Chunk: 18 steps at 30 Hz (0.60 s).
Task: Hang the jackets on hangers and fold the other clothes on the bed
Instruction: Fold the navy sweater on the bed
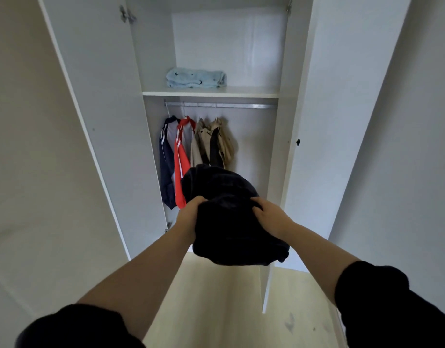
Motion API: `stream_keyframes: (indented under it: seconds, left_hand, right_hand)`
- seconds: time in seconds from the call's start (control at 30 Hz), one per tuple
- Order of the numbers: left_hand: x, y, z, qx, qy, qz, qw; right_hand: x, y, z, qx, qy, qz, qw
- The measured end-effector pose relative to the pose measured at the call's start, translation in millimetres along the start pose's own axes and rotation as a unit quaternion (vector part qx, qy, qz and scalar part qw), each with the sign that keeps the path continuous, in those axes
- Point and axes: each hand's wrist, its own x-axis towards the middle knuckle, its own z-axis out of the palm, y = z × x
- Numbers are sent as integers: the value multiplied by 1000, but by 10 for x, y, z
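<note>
A folded black garment [229, 214] is held up in front of the open white wardrobe [111, 121]. My left hand [190, 214] grips its left side and my right hand [269, 214] grips its right side. Behind it, three jackets hang on the metal rail [241, 106]: a navy one with white stripes [166, 167], a red and white one [181, 156] and a beige one [213, 144]. On the shelf [254, 92] above the rail lies a folded light blue cloth [196, 77]. The bed is out of view.
Both wardrobe doors stand open, the left door [95, 84] and the right door [329, 121] with a dark knob [297, 141]. The right half of the shelf is bare. Pale wooden floor [216, 297] lies below.
</note>
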Motion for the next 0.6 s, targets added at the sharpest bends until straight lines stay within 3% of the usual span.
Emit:
stream_keyframes:
  seconds: [0.33,0.6]
  left_hand:
    - [249,27,-82,-67,29,21,997]
    - [1009,709,-120,-143,-30,79,986]
  right_hand:
    - [378,-63,60,14,40,-49,998]
    - [1430,-593,-70,-32,114,-100,988]
